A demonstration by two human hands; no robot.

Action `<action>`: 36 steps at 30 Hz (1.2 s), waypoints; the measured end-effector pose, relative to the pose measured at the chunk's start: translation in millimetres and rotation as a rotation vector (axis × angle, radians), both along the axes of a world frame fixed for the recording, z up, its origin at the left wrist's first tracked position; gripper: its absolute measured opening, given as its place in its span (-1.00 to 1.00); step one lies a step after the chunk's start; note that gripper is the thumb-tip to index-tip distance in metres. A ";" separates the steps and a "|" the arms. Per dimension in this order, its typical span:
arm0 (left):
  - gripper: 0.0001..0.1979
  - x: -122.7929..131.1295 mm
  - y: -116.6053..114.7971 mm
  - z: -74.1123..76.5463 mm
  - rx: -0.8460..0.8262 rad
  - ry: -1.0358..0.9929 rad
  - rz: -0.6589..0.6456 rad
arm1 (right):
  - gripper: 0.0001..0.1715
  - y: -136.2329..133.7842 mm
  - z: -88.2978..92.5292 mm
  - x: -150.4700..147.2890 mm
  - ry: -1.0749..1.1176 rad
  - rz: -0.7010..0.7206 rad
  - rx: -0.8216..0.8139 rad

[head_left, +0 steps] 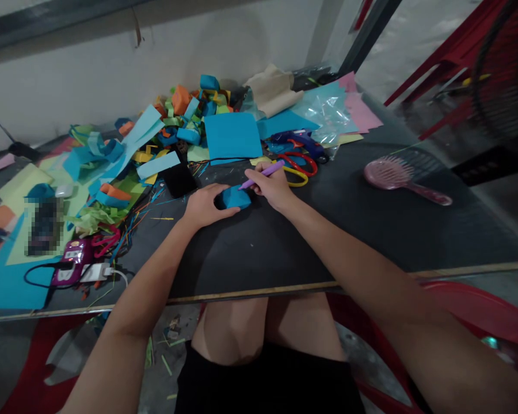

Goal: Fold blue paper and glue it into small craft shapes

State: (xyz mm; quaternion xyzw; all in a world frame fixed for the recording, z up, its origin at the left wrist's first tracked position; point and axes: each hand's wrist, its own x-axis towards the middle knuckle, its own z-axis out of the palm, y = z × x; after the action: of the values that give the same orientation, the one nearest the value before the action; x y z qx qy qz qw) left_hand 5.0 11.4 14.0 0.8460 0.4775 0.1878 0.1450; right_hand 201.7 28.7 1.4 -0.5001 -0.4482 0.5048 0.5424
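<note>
My left hand [206, 206] is curled round a small folded blue paper piece [234, 197] and presses it onto the dark tabletop [311, 230]. My right hand [273, 186] grips a purple pen [262, 173], whose tip touches the top of the blue piece. Both hands meet near the middle of the table, just in front of a flat blue paper sheet [232, 135].
A heap of coloured paper strips and folded pieces [155, 138] covers the back left. Red and yellow scissors [300, 167], a blue glue gun [300, 141], a pink hairbrush [397, 178], a black square [179, 179] and a purple device with cables [71, 267] lie around. Red chairs [457, 52] stand at right.
</note>
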 end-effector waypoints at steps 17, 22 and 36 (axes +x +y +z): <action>-0.34 -0.3 0.2 -0.6 -0.005 0.016 0.000 | -0.60 2.3 -1.2 0.7 0.005 0.016 0.004; -0.34 -1.1 1.1 -2.0 0.002 0.007 -0.014 | -0.57 2.4 -1.5 1.5 -0.023 0.041 -0.023; -0.33 -1.2 1.4 -1.8 0.001 0.010 -0.019 | -0.59 2.8 0.2 0.5 0.034 0.032 -0.034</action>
State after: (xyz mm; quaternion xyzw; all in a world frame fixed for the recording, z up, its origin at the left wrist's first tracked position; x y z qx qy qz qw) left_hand 3.7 12.7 12.2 0.8515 0.4701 0.1825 0.1438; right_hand 202.2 31.6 1.6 -0.4935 -0.4383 0.5291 0.5333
